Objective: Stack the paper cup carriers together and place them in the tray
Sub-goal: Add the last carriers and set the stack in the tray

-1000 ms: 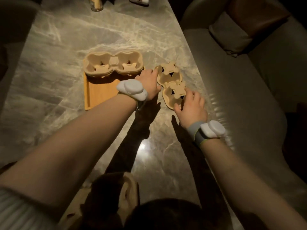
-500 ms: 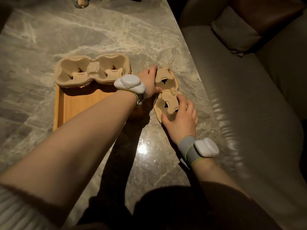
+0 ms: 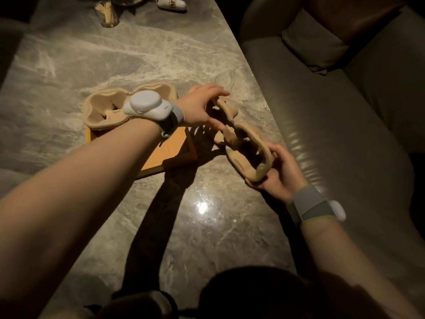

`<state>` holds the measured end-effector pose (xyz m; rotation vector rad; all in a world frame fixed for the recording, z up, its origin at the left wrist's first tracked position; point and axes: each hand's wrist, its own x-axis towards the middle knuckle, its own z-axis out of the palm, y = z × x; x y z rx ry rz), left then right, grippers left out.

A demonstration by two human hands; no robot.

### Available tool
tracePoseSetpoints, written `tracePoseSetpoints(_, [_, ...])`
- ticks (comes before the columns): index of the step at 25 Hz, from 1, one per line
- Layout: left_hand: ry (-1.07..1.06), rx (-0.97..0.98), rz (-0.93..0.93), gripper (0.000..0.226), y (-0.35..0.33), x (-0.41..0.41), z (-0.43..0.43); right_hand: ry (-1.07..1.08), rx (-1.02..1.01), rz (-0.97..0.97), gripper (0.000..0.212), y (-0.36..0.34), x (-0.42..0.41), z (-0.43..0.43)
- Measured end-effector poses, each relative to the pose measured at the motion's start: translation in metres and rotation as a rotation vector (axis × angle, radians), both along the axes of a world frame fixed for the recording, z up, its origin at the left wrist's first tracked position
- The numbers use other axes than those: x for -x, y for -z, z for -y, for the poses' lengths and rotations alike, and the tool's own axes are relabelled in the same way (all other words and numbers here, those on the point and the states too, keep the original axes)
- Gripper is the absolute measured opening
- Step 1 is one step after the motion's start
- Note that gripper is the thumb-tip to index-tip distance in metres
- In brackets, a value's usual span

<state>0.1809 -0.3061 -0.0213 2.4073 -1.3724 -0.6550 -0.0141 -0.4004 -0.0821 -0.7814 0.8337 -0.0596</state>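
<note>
Carrier hangs tilted above the table, right of centre: left hand pinches its far end, right hand cups its near end. Second carrier sits on the tray, centre-left.

One camera only, worn on the person's head. It looks forward and steeply down over both forearms onto the marble table, which fills the left and centre of the frame. The view is close: the arms enter from the bottom corners and the left hand and right hand sit near mid-frame. The wide-angle lens also takes in the sofa along the right edge. The table's far end reaches the top border. No second view exists.
</note>
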Motion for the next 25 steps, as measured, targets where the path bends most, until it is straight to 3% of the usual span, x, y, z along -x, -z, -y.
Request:
tracePoseSetpoints(3, [-0.032, 0.072, 0.109, 0.047, -0.005, 0.011, -0.013, -0.130, -0.117, 0.030, 0.040, -0.009, 0.020, -0.011])
tracePoseSetpoints(8, [-0.159, 0.095, 0.168, 0.049, -0.030, 0.024, -0.055, -0.073, 0.007, -0.056, 0.058, -0.037, 0.037, -0.041])
tracePoseSetpoints(12, [-0.192, 0.083, 0.200, 0.053, -0.054, 0.040, -0.102, 0.048, 0.306, -0.114, 0.069, -0.069, 0.044, -0.078])
tracePoseSetpoints(15, [-0.268, 0.085, 0.204, 0.054, -0.069, 0.060, -0.150, 0.012, 0.603, -0.196, 0.087, -0.078, 0.046, -0.111])
tracePoseSetpoints(18, [-0.445, 0.137, 0.103, 0.039, -0.067, 0.075, -0.199, -0.084, 0.780, -0.151, 0.056, -0.076, 0.051, -0.138])
tracePoseSetpoints(20, [-0.628, 0.176, 0.032, 0.034, -0.058, 0.090, -0.242, -0.194, 0.790, -0.128, 0.043, -0.076, 0.059, -0.168])
tracePoseSetpoints(22, [-0.756, 0.229, -0.030, 0.031, -0.049, 0.105, -0.271, -0.263, 0.789, -0.127, 0.042, -0.071, 0.066, -0.187])
tracePoseSetpoints(25, [-0.877, 0.307, -0.110, 0.034, -0.035, 0.141, -0.309, -0.367, 0.828, -0.160, 0.059, -0.058, 0.076, -0.216])
